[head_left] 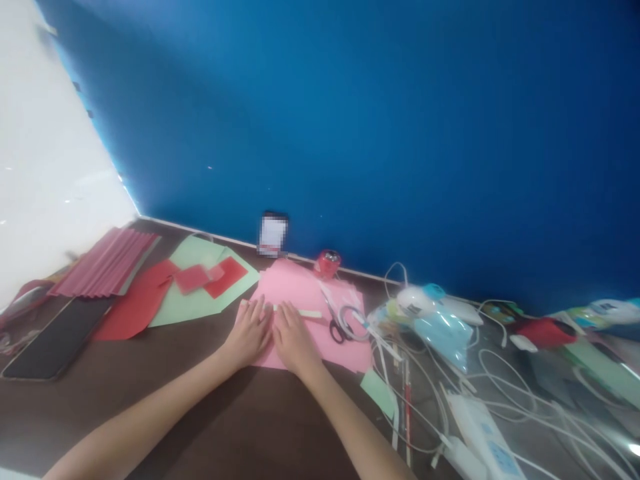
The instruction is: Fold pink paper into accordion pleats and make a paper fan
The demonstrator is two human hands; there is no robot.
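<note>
Both hands rest side by side on a stack of pink paper (287, 280). My left hand (253, 331) lies flat, fingers stretched forward over one end of a narrow pale strip (311, 313). Close beside it, my right hand (294, 339) also presses down with fingers extended, on the middle of that strip. The strip's right end sticks out past my fingers; whether it is folded under them is hidden. Scissors (340, 331) with dark handles lie on the pink paper to the right, partly blurred.
Left are red paper (135, 307), green sheets (195, 307), pleated pink paper (105, 263) and a dark phone-like slab (57, 340). A red round object (327, 264) and a small upright screen (273, 233) stand near the blue wall. Tangled white cables (505, 400) and a power strip (483, 433) fill the right.
</note>
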